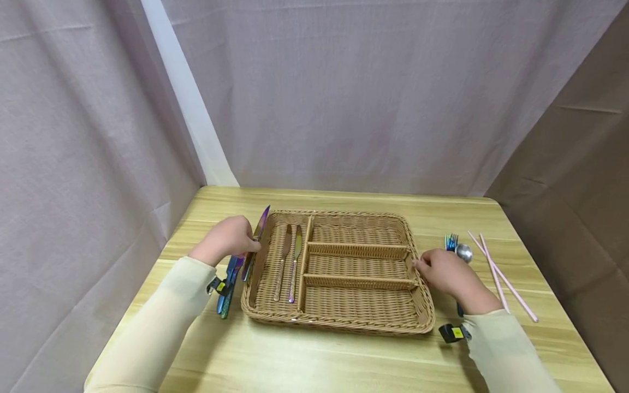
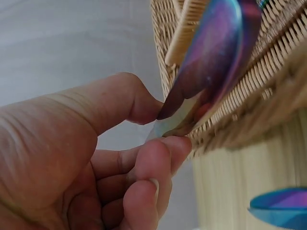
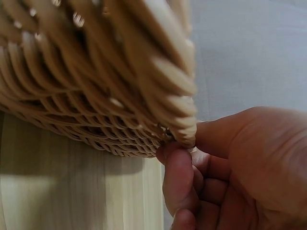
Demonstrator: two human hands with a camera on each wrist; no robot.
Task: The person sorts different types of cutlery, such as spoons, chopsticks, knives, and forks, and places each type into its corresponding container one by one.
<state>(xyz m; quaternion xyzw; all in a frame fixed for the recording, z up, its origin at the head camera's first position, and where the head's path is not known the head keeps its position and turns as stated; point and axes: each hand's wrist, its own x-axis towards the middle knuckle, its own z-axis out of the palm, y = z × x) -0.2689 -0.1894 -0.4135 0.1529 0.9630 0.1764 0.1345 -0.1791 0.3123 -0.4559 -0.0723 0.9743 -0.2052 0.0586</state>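
Observation:
My left hand pinches a knife with a shiny purple, rainbow-tinted blade between thumb and fingers. In the head view, that knife stands tilted along the left rim of a wicker cutlery basket. On the opposite side, my right hand pinches the basket's right rim between thumb and fingertips. Two table knives lie side by side in the long left compartment: a brownish knife and a golden knife with a purple handle end.
Left of the basket, blue and purple knives lie on the wooden table. To the right are blue forks, a silver spoon and crossed pink chopsticks. Grey cloth hangs behind the table.

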